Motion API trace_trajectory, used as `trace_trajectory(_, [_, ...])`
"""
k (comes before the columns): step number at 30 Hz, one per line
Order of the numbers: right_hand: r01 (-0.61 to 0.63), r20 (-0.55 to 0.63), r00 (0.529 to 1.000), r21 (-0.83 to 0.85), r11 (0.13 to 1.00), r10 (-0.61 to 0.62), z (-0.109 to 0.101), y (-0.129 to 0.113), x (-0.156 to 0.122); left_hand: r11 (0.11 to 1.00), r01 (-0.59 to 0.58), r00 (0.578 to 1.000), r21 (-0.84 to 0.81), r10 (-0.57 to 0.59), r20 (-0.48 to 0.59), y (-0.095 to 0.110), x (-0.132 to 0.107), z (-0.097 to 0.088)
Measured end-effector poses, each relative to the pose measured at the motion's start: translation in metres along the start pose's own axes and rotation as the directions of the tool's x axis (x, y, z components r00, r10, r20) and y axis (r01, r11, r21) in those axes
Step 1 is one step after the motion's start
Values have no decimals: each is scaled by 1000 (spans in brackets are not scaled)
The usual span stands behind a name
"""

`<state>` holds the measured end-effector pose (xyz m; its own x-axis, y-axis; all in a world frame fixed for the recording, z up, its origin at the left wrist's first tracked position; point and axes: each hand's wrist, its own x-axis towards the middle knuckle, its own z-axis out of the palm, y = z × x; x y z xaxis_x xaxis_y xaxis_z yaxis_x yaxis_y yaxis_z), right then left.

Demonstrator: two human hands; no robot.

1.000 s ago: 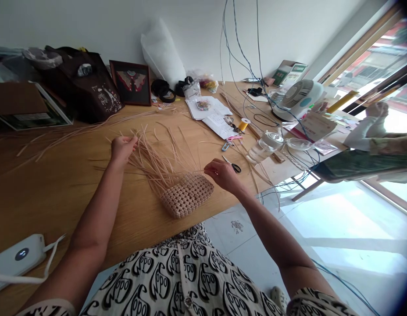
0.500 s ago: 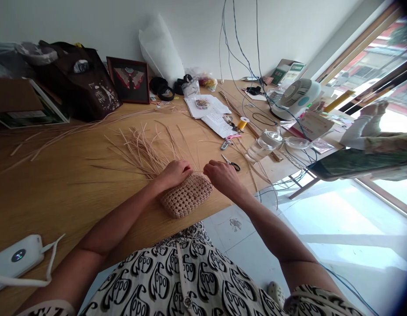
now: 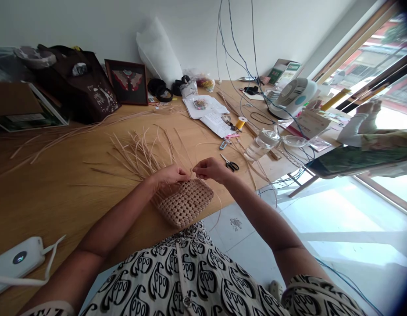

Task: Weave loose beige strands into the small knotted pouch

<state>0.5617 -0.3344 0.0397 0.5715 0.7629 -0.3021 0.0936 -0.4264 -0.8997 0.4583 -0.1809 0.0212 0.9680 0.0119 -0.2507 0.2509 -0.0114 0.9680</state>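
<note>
Woven cane panel [image 3: 185, 204] lying on the counter [image 3: 58, 206] at its near edge, loose strands [image 3: 137, 153] fanning away from it. My left hand [image 3: 167, 175]: fingers [image 3: 180, 174] curled at the panel's top edge, grip unclear. My right hand [image 3: 212, 170]: fingers [image 3: 198, 166] pinched on a thin strand [image 3: 198, 149]. Nearby, just beyond: scissors [image 3: 230, 165], glass jug [image 3: 261, 145].

The weave [image 3: 185, 204] is rough matt cane, I think; the table [image 3: 58, 206] is smooth wood; the scissors [image 3: 230, 164] have metal blades and plastic handles.
</note>
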Motion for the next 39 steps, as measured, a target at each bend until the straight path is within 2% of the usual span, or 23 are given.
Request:
trace_trajectory(3, [-20, -81, 996, 135, 991, 31, 3, 3, 3, 986, 107, 994, -132, -101, 48, 4, 1, 4])
trace_trajectory(7, [34, -216, 976, 142, 989, -3, 4, 2, 3, 944, 123, 987, -306, -149, -63, 9, -1, 12])
trace_trajectory(10, [96, -275, 959, 112, 989, -62, 5, 0, 3, 933, 81, 979, -350, -140, -147, 10, -2, 18])
trace_trajectory(13, [178, -294, 939, -27, 984, -178, 7, -4, 1, 921, 21, 970, -388, -114, -216, 8, -2, 23])
trace_trajectory(16, [246, -357, 874, -258, 934, -329, 11, -8, -1, 894, -77, 957, -441, -59, -286, 5, -1, 28])
trace_trajectory(18, [268, -404, 823, -342, 901, -399, 14, -11, -2, 880, -128, 949, -458, -26, -314, 4, 1, 29])
trace_trajectory(20, [293, -431, 795, -342, 893, -426, 18, -12, -2, 873, -166, 942, -459, 2, -336, 3, 2, 31])
trace_trajectory(23, [344, -446, 783, -273, 898, -435, 21, -11, -1, 875, -213, 918, -436, 26, -396, 1, 3, 32])
trace_trajectory(27, [411, -358, 793, -283, 866, -493, 12, -11, 3, 923, -270, 859, -275, 103, -501, -2, 4, 36])
trace_trajectory(31, [464, -256, 774, -392, 794, -579, -7, -21, 10, 922, -384, 771, 52, 351, -532, -7, 3, 39])
trace_trajectory(34, [464, -42, 842, -453, 761, -538, -17, -32, 17, 866, -442, 712, 233, 497, -496, -9, 1, 40])
trace_trajectory(36, [468, 110, 875, -433, 770, -471, -21, -37, 22, 849, -453, 708, 272, 528, -470, -9, 0, 40])
trace_trajectory(37, [476, 170, 878, -395, 786, -447, -21, -38, 24, 847, -456, 711, 274, 532, -460, -9, 0, 40])
trace_trajectory(39, [464, 198, 885, -308, 830, -421, -21, -38, 27, 852, -459, 717, 249, 522, -462, -9, 2, 38])
